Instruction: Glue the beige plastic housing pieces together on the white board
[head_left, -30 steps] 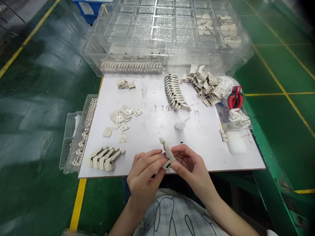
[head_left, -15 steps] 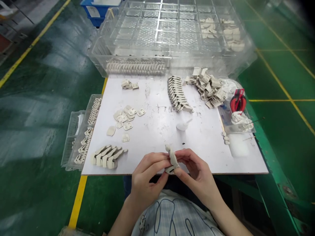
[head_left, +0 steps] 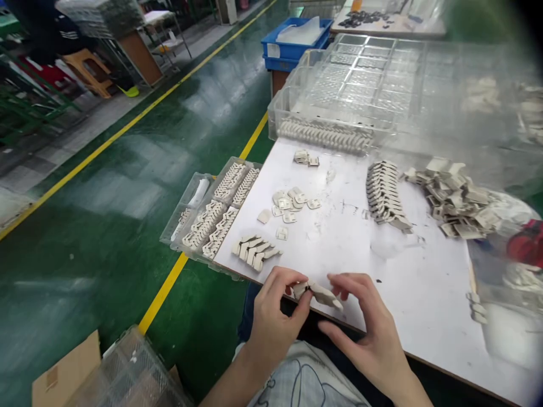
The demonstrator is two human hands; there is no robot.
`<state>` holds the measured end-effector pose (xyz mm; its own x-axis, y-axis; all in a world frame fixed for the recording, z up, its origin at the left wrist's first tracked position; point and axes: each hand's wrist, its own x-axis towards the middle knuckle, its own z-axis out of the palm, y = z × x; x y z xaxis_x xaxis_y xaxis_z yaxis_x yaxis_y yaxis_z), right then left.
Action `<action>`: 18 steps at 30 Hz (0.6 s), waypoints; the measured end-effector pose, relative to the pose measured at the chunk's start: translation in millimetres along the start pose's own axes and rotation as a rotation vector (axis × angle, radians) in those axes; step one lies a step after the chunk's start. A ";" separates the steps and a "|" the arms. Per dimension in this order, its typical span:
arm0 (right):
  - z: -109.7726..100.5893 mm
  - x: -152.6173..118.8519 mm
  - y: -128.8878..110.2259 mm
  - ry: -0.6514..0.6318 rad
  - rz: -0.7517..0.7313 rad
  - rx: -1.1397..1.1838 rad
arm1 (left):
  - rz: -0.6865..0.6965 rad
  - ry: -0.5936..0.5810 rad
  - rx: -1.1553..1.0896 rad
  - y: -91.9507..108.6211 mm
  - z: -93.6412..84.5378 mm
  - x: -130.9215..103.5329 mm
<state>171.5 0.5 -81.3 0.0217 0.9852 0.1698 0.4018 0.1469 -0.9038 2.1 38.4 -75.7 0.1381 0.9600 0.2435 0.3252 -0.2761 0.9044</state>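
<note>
At the table's near edge my left hand (head_left: 278, 308) pinches a beige hinged plastic piece (head_left: 324, 295) between thumb and fingers. My right hand (head_left: 365, 316) is beside the piece's right end, thumb and fingers apart, holding nothing. A short row of similar beige pieces (head_left: 255, 252) stands on the white table (head_left: 339, 249) to the left of my hands. Flat beige plates (head_left: 292, 203) lie loose behind that row. A longer curved row of pieces (head_left: 386, 192) is farther back, left of a heaped pile of beige parts (head_left: 458, 195).
Clear compartment trays (head_left: 331, 138) stand at the table's back. Another tray of assembled pieces (head_left: 212, 220) is off the left edge. A red object (head_left: 526, 243) lies at the right. A blue bin (head_left: 292, 42) is farther back.
The view has swung to the left. My right hand has let go of the piece and opened; my left hand still holds it, now tilted flatter.
</note>
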 end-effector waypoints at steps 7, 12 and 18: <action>26.4 43.9 -1.7 -0.147 -0.116 -0.104 | 0.168 0.214 0.364 -23.0 -33.6 -19.6; 52.4 64.2 9.1 -0.143 -0.158 -0.145 | -0.023 0.248 0.401 -46.6 -45.3 -17.3; 67.1 66.8 16.3 -0.093 -0.121 -0.195 | -0.119 0.103 0.483 -52.0 -34.7 -5.5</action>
<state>118.0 74.6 -111.0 -0.1180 0.9666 0.2275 0.5656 0.2537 -0.7847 -48.0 49.0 -111.9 -0.0112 0.9790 0.2036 0.7322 -0.1306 0.6685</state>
